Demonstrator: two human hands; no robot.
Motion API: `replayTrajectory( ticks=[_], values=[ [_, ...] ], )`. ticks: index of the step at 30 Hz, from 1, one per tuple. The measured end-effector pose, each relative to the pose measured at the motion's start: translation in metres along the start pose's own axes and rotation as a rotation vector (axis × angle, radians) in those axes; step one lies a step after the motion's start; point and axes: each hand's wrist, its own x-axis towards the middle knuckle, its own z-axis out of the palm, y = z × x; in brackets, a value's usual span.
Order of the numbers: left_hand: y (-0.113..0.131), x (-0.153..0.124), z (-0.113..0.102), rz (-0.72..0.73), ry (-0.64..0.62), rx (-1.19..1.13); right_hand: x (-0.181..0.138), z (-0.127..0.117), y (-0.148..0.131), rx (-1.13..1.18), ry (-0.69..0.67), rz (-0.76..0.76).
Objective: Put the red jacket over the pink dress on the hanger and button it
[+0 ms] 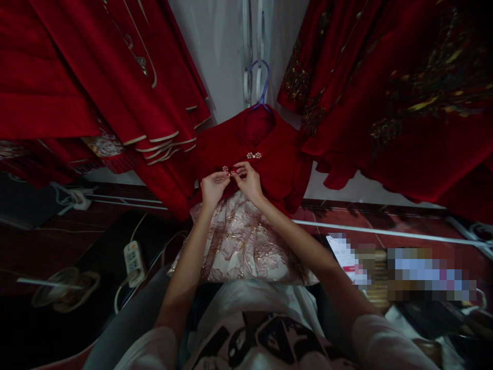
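Note:
A red jacket (221,139) hangs from a purple hanger (265,85) straight ahead. Its round neckline faces me, and a beaded clasp (253,155) sits fastened below it. Lower on the front, my left hand (215,189) and my right hand (249,182) meet with their fingers pinched around a second beaded clasp (225,168), partly hidden by the fingertips. Whether its two halves are joined I cannot tell. Beneath both wrists spreads a pale pink skirt with gold patterning (246,241), reaching down to my lap.
Red garments (127,77) hang on the left, and embroidered red ones (416,113) on the right. A white power strip (134,263) and a plastic cup with a straw (63,288) lie on a dark surface at left. A white rail (377,232) runs low at right.

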Motion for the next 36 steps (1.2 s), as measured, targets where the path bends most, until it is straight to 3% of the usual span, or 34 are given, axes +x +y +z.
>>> replayTrajectory(
  ticks=[6, 12, 18, 24, 29, 32, 36],
  values=[
    [-0.003, 0.007, -0.001, -0.010, -0.035, -0.048, 0.001, 0.000, 0.002, -0.028, -0.012, -0.003],
    [-0.004, 0.017, -0.005, 0.049, -0.174, -0.023, 0.004, -0.003, 0.005, -0.019, -0.023, -0.011],
    [-0.015, -0.021, 0.008, 0.087, -0.046, 0.004, -0.008, -0.027, 0.005, 0.020, -0.189, 0.048],
    [-0.033, -0.073, 0.020, 0.066, -0.069, 0.232, -0.019, -0.049, 0.010, -0.133, -0.355, 0.111],
    [-0.037, -0.072, 0.014, -0.002, -0.090, 0.333, -0.030, -0.061, 0.029, -0.299, -0.388, 0.169],
    [-0.037, -0.066, 0.011, 0.010, -0.151, 0.384, -0.037, -0.066, 0.039, -0.282, -0.373, 0.189],
    [-0.040, -0.057, 0.010, -0.042, -0.135, 0.413, -0.045, -0.071, 0.049, -0.257, -0.328, 0.213]
  ],
)
